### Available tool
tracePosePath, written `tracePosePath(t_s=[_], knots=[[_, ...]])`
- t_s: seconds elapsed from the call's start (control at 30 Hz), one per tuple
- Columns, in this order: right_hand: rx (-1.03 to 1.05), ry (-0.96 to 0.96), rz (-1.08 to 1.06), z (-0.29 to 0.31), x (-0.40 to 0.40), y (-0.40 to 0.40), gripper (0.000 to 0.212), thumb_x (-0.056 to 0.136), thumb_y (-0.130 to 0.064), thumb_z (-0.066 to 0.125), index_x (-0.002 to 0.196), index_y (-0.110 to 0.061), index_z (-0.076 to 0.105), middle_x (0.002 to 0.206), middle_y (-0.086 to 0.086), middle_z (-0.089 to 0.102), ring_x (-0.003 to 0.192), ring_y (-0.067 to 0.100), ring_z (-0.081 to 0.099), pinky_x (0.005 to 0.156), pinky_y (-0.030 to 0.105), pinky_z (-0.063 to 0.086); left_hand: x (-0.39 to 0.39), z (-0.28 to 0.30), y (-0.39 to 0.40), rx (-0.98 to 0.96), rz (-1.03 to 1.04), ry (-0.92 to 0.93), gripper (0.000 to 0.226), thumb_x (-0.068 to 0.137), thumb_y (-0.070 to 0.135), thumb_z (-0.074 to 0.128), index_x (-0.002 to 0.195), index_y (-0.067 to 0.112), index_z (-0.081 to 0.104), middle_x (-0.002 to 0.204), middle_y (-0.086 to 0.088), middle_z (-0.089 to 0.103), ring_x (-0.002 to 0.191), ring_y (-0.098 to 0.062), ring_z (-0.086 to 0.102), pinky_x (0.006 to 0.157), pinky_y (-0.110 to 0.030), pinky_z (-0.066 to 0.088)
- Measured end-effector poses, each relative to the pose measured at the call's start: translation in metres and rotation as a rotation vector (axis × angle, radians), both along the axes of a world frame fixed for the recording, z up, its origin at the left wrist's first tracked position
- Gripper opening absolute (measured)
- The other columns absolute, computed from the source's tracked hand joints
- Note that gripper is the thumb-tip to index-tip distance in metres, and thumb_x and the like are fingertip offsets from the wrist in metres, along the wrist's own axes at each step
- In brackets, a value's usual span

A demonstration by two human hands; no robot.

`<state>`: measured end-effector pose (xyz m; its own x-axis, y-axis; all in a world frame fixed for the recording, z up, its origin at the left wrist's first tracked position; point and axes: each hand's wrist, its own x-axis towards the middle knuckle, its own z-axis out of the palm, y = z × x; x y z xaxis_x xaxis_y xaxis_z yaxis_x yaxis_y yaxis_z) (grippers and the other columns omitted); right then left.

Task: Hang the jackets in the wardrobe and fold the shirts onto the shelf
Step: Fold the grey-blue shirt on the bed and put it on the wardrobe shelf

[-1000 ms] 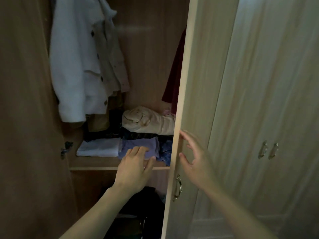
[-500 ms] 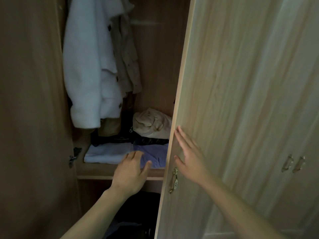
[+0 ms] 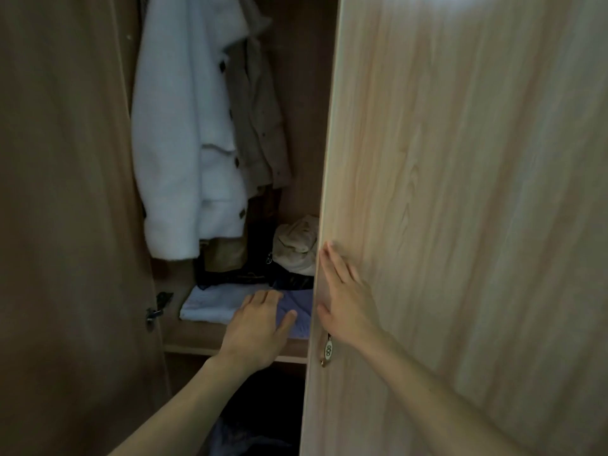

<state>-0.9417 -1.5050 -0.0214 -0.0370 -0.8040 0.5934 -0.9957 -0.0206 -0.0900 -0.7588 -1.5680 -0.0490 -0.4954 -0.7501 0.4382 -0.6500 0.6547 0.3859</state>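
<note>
Your wardrobe door [image 3: 460, 192] fills the right side, and your right hand [image 3: 345, 307] lies flat against it beside its edge, fingers straight, grasping nothing. A white jacket [image 3: 184, 143] hangs inside with a brown jacket [image 3: 256, 126] just behind it. On the shelf [image 3: 197, 337] below, a folded white shirt [image 3: 210, 304] and a purple shirt [image 3: 299, 311] lie side by side near the front edge (darker clothes are piled behind them). Your left hand [image 3: 256, 327] rests on the purple shirt, fingers relaxed, gripping nothing.

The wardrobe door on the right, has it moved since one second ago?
Yes. The wardrobe door has swung further closed, leftward, hiding more of the beige bundle on the shelf.
</note>
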Motion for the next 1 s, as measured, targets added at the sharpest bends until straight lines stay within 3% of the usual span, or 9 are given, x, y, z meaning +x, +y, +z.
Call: tracePosePath(t_s=[0.13,0.33,0.5,0.63,0.8,0.9,1.0], knots=[[0.069,-0.030,-0.031,0.005,-0.004,-0.020,0.097,0.086,-0.035,0.062,0.157,-0.020,-0.004,0.162,-0.010,-0.020,0.149,0.017,0.005,0.114,0.036,0.033,-0.007,0.005,0.002,0.018,0.030,-0.021,0.042,0.100,0.044,0.045,0.131,0.017,0.051,0.129,-0.003,0.056,0.119,-0.022,0.049,0.099,-0.036,0.041],[0.150,-0.092,0.028,0.014,-0.021,-0.042,0.094,0.089,-0.039,0.058,0.157,-0.019,-0.004,0.163,-0.009,-0.017,0.151,0.016,-0.001,0.118,0.042,0.027,-0.004,0.012,0.014,0.026,0.114,-0.004,0.044,0.099,0.044,0.048,0.133,0.016,0.049,0.131,-0.005,0.055,0.120,-0.024,0.048,0.095,-0.036,0.043],[0.162,-0.093,0.072,0.004,-0.030,-0.049,0.094,0.089,-0.039,0.060,0.157,-0.015,-0.001,0.163,-0.005,-0.017,0.151,0.019,-0.005,0.119,0.044,0.024,-0.001,0.022,0.025,0.035,0.175,-0.042,0.049,0.101,0.044,0.045,0.140,0.015,0.046,0.140,-0.005,0.051,0.128,-0.024,0.045,0.102,-0.038,0.040],[0.158,-0.169,0.091,0.007,-0.031,-0.053,0.088,0.088,-0.039,0.062,0.156,-0.013,0.011,0.165,-0.001,-0.006,0.151,0.024,0.005,0.119,0.043,0.023,0.008,0.030,0.040,-0.009,0.221,-0.040,0.046,0.099,0.044,0.046,0.138,0.018,0.047,0.137,-0.003,0.051,0.126,-0.021,0.043,0.098,-0.035,0.041],[0.128,-0.495,0.137,0.018,0.005,-0.046,0.067,0.088,-0.035,0.065,0.144,-0.010,0.039,0.146,0.011,0.042,0.135,0.028,0.041,0.109,0.035,0.036,0.035,0.033,0.052,-0.022,0.256,-0.054,0.048,0.100,0.048,0.043,0.139,0.022,0.046,0.139,0.000,0.050,0.127,-0.021,0.043,0.101,-0.040,0.042],[0.174,-0.447,0.217,0.018,0.037,-0.032,0.062,0.090,-0.034,0.063,0.144,-0.013,0.040,0.147,0.009,0.042,0.134,0.026,0.043,0.107,0.039,0.040,0.054,0.036,0.058,-0.054,0.257,-0.020,0.047,0.099,0.048,0.044,0.139,0.024,0.046,0.137,0.001,0.052,0.125,-0.019,0.045,0.099,-0.040,0.045],[0.247,-0.457,0.262,0.017,0.075,-0.016,0.066,0.093,-0.036,0.060,0.150,-0.017,0.033,0.156,0.004,0.033,0.142,0.022,0.033,0.114,0.040,0.033,0.085,0.040,0.064,-0.097,0.250,0.012,0.046,0.097,0.051,0.041,0.134,0.024,0.050,0.131,0.003,0.055,0.118,-0.017,0.048,0.094,-0.038,0.047]])
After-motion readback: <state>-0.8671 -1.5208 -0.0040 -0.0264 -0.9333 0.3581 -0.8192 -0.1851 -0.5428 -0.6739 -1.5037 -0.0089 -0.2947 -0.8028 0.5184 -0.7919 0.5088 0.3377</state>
